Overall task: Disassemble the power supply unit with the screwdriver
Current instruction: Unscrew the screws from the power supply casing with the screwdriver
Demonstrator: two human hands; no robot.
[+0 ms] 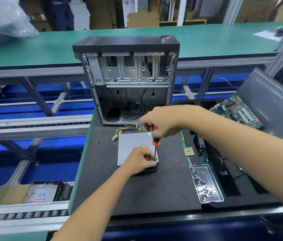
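Right hand (161,121) curled round the top of the driver (155,142), orange-and-black handle upright, thin shaft running straight down. Tip meeting the near right corner of the PSU (133,146), just beside the left hand's fingertips. Left hand (140,160) bent over that same corner, fingers curled and pinching close to the shaft; whether pinching the shaft or a screw cannot be told.

PSU lying flat on the black mat (102,180), grey top face up, dark near face partly covered by the left hand. Bundle of coloured wires (128,128) trailing from its far edge toward the case (128,80), ending in a white plug. Case standing upright just behind, side open, bare metal bays above, a few black cables inside. A red mark on its black top, too small to read.

Three tiny screws (101,142) loose on the mat, left of the PSU. Small square chip (189,151) to the right, near the mat's edge.

Clear tray (212,181) further right and nearer, holding a heap of screws along its left and near sides. Green board (236,111) lying beyond it, against a tilted grey panel (269,101).

Low on the left, open box (57,190) with "PRIME" readable on its dark side, a plastic bag with unreadable red and blue print inside.
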